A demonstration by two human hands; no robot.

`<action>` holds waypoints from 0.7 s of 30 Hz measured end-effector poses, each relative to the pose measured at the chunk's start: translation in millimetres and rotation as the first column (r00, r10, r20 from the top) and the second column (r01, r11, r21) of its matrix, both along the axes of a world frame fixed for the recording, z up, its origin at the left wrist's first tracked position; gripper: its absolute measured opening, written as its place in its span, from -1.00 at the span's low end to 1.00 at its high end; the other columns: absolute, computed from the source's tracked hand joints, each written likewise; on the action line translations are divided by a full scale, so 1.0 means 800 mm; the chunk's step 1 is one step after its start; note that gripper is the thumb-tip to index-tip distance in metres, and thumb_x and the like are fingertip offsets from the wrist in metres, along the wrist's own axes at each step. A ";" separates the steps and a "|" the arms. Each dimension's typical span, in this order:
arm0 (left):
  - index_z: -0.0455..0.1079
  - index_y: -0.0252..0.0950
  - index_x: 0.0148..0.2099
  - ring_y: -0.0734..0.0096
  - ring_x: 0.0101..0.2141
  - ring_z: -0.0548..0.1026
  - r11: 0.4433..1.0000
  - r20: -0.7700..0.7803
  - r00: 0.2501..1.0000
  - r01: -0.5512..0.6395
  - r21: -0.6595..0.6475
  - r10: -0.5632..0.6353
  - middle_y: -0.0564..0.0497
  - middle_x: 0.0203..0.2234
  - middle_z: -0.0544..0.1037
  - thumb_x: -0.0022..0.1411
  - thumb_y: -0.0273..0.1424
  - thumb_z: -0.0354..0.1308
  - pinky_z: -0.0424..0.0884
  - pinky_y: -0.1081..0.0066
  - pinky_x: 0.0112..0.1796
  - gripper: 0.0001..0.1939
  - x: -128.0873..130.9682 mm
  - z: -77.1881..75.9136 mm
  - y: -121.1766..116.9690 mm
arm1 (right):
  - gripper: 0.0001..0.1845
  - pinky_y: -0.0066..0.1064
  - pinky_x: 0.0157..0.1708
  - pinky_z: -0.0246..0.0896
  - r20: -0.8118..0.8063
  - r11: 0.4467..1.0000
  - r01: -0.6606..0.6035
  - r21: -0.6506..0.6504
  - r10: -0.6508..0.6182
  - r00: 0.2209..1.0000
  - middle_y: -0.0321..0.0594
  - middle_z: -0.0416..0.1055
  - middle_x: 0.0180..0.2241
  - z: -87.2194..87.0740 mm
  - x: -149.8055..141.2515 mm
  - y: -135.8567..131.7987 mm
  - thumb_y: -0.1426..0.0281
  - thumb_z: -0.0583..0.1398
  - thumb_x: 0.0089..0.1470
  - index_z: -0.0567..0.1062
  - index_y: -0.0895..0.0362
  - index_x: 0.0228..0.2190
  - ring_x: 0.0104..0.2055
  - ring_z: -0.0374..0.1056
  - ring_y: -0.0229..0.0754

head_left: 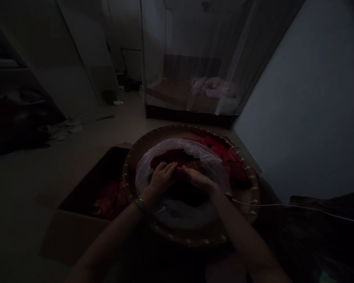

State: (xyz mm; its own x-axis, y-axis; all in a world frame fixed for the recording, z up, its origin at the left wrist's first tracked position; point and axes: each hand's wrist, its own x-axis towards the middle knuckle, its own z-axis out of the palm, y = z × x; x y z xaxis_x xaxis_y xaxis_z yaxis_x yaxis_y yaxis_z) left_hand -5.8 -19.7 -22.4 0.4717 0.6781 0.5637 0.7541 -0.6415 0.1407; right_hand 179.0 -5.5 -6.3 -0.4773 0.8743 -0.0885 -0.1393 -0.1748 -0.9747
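Observation:
In the dim head view, both hands meet over a white plastic bag point(156, 151) that lies opened wide in a round woven basket tray point(144, 137). Dark red pieces point(171, 156) fill the back of the bag. My left hand point(163, 177), a bangle at its wrist, has its fingers closed on the left end of a small flat red packet point(180, 169). The other end is pinched by my right hand point(198, 179). Poor light hides the packet's details. More red packets point(220, 149) lie heaped along the tray's right side.
An open cardboard box point(76, 228) with red pieces point(112, 198) stands left of the tray. A white cord point(271, 205) runs rightward from the tray. Behind is a netted bed point(179, 94); a pale wall point(306, 118) rises at right. Cloths point(66, 129) lie on the left floor.

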 end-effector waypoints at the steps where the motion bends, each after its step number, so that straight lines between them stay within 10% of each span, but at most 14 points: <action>1: 0.14 -0.31 0.21 0.11 -0.07 0.32 1.000 0.008 1.000 0.008 0.001 -0.008 -0.12 0.04 0.41 0.06 -0.43 0.20 0.29 0.15 -0.03 -0.35 0.000 -0.001 0.001 | -0.68 -0.25 -0.10 0.29 -0.032 0.999 -0.024 -0.031 0.023 0.999 -0.25 0.46 -0.38 0.000 -0.003 -0.001 0.21 0.08 0.12 0.50 0.16 -0.31 -0.22 0.37 -0.22; 9: 0.22 -0.29 0.13 0.15 -0.10 0.35 1.000 0.137 0.991 -0.001 -0.025 0.005 -0.08 -0.04 0.46 -0.02 -0.51 0.20 0.38 0.19 -0.08 -0.39 0.000 -0.008 0.004 | -0.54 -0.26 -0.16 0.30 -0.139 0.974 -0.171 -0.150 0.151 0.979 -0.17 0.48 -0.39 0.020 0.009 -0.001 0.06 0.04 0.10 0.47 0.20 -0.34 -0.24 0.41 -0.16; 16: 0.29 -0.33 0.02 0.17 -0.15 0.42 0.997 0.263 0.962 -0.069 -0.028 0.074 -0.12 -0.16 0.50 -0.06 -0.51 0.23 0.40 0.18 -0.10 -0.47 0.000 -0.006 0.007 | -0.61 -0.28 -0.37 0.31 0.131 0.968 0.247 0.053 -0.252 0.959 -0.17 0.47 -0.47 0.026 0.033 0.011 0.09 0.01 0.08 0.47 0.11 -0.43 -0.38 0.40 -0.13; 19: 0.29 -0.28 0.02 0.19 -0.14 0.43 0.994 0.314 0.944 -0.092 -0.051 0.104 -0.09 -0.16 0.50 -0.06 -0.51 0.22 0.40 0.17 -0.09 -0.48 -0.001 -0.004 0.008 | -0.76 -0.26 -0.24 0.28 0.460 0.935 -0.035 0.353 -0.141 0.877 -0.17 0.47 -0.34 0.020 0.025 0.004 0.30 0.14 -0.03 0.49 0.14 -0.32 -0.28 0.38 -0.12; 21: 0.29 -0.27 0.02 0.21 -0.13 0.44 0.994 0.346 0.932 -0.103 -0.043 0.112 -0.08 -0.15 0.49 -0.05 -0.51 0.22 0.40 0.18 -0.08 -0.48 -0.002 -0.004 0.008 | -0.57 -0.23 -0.06 0.19 0.695 0.796 -0.410 0.445 -0.018 0.719 -0.10 0.40 -0.10 0.013 0.012 -0.008 0.47 0.22 -0.18 0.46 0.15 -0.15 -0.06 0.30 -0.06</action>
